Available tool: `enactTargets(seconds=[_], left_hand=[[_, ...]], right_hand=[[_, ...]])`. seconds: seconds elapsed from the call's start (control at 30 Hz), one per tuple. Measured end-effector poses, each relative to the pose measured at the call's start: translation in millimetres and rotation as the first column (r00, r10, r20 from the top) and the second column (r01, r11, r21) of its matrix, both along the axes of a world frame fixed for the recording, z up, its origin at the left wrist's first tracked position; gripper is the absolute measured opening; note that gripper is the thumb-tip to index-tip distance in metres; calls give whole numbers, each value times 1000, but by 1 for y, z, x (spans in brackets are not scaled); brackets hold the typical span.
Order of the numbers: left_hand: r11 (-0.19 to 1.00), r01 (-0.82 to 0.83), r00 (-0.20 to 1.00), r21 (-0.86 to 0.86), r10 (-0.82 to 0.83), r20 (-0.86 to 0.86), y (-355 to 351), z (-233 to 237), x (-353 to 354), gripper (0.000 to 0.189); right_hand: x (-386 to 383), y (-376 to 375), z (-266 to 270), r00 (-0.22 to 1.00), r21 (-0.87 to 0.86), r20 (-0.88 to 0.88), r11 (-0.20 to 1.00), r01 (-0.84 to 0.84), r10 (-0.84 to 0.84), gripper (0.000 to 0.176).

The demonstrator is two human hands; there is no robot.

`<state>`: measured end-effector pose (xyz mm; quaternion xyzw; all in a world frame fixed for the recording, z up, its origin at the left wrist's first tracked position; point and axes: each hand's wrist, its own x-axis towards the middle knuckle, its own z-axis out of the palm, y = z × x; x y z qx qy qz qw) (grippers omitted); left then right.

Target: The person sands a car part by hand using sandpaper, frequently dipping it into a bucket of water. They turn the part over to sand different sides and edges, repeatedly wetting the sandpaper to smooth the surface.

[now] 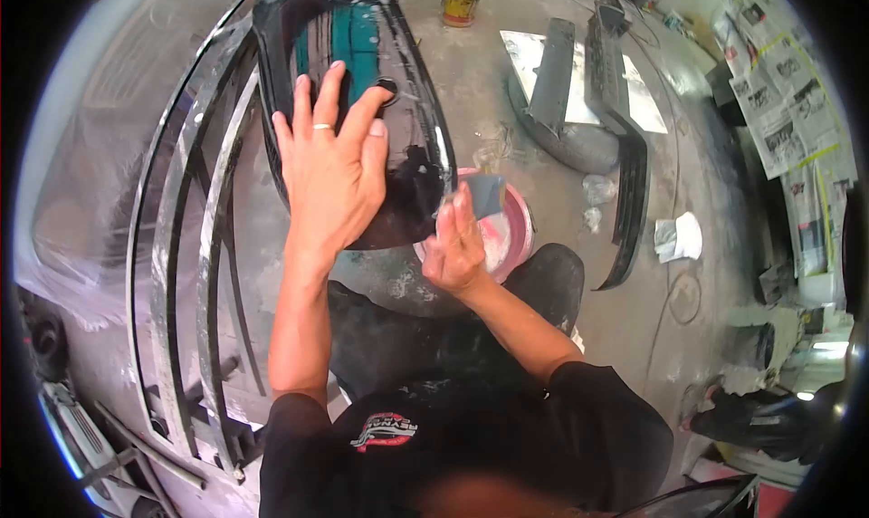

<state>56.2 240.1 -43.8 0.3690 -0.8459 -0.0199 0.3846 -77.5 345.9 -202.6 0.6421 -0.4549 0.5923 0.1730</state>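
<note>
Head view looks down on the left hand (330, 169), which lies flat with its fingers spread apart on a glossy black panel (412, 169); a ring sits on one finger. The panel stands tilted in front of the person, reaching up and away from that hand, with a small round hole just beyond the fingertips. The right hand (457, 242) is pinched shut on a small grey abrasive sheet (484, 195), held at the panel's lower right edge, just beside the left hand's thumb. Directly behind and under the right hand sits a pink basin (518, 233), partly hidden by the panel and by the hand itself. The person's dark trouser knee (548, 282) rises just below the right hand. To the far side of the left hand, several long curved trim strips (181, 246) stand together on the floor (471, 92), with clear plastic sheeting (72, 174) beyond them. Well beyond both hands stands a small paint can (461, 3). Out past the right hand lie grey body parts (554, 70) resting on a tyre (570, 145), a long black bumper strip (634, 201), a white rag (679, 237) and, farther still, sheets of newspaper (787, 110).
</note>
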Motion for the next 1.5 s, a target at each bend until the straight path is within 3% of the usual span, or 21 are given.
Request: enactTargets(seconds=[0.27, 0.3, 0.4, 0.47, 0.57, 0.67, 0.7, 0.8, 0.9, 0.97, 1.07, 1.1, 1.17, 1.2, 1.27, 1.4, 1.47, 1.5], left_hand=[[1000, -13, 1000, 7, 13, 11, -3, -2, 3, 34], [1000, -14, 1000, 16, 14, -1, -3, 0, 3, 35], [1000, 0, 1000, 19, 0, -22, -5, 5, 5, 34], [999, -6, 1000, 42, 6, 11, -1, 0, 7, 34], [1000, -19, 1000, 24, 18, 20, -2, 3, 4, 33], [1000, -1, 1000, 17, 1, -18, -6, 1, 5, 34], [999, 8, 999, 33, -7, -44, -6, 5, 6, 34], [997, 40, 997, 66, -35, -68, -8, 15, 8, 33], [998, 21, 999, 62, -19, -32, -6, -1, 9, 33], [997, 45, 998, 55, -43, -38, -6, -3, 11, 35], [994, 89, 992, 55, -84, -92, -9, 9, 7, 35], [992, 98, 989, 78, -89, -114, -8, 13, 5, 35], [992, 81, 993, 96, -72, -95, -4, 14, 3, 35], [993, 63, 997, 99, -60, -37, -1, 10, 1, 35], [994, 65, 997, 93, -60, -54, -3, -2, 3, 35], [990, 107, 991, 97, -98, -90, -13, -2, 9, 38], [969, 166, 957, 180, -115, -265, -16, 6, 11, 38], [972, 155, 968, 177, -113, -225, -15, 8, 12, 38]], right_hand=[[12, -8, -60, 996, -113, -74, 993, 35, -43, 64], [10, -10, -45, 996, -123, -75, 991, 43, -52, 64], [0, -16, 75, 999, 12, -20, 999, -48, 48, 51], [-4, -14, 93, 996, 79, -59, 995, -58, 63, 54], [14, 14, -13, 999, 110, 28, 993, -42, 39, 64], [16, 1, -25, 998, -31, 22, 998, -56, 57, 70], [16, -6, 5, 998, -23, 51, 999, -33, 34, 71], [10, -6, 22, 996, 11, 29, 996, -88, 87, 72], [30, 10, -34, 981, 59, 179, 995, -86, 75, 70], [38, 11, -29, 947, 75, 309, 990, -122, 94, 68], [22, -3, 39, 960, -23, 264, 996, -88, 91, 63], [20, -5, 30, 952, -22, 296, 997, -80, 83, 63], [19, 1, -8, 974, -27, 191, 993, -117, 120, 59], [19, 11, -38, 973, 51, 202, 991, -122, 109, 56], [8, 28, -73, 975, 366, 211, 919, -146, 70, 58], [-13, 31, -62, 927, 415, 374, 894, -168, 0, 58], [-20, 30, -36, 919, 262, 394, 960, -103, -9, 53], [-15, 35, -34, 938, 190, 347, 978, -90, 19, 50]])
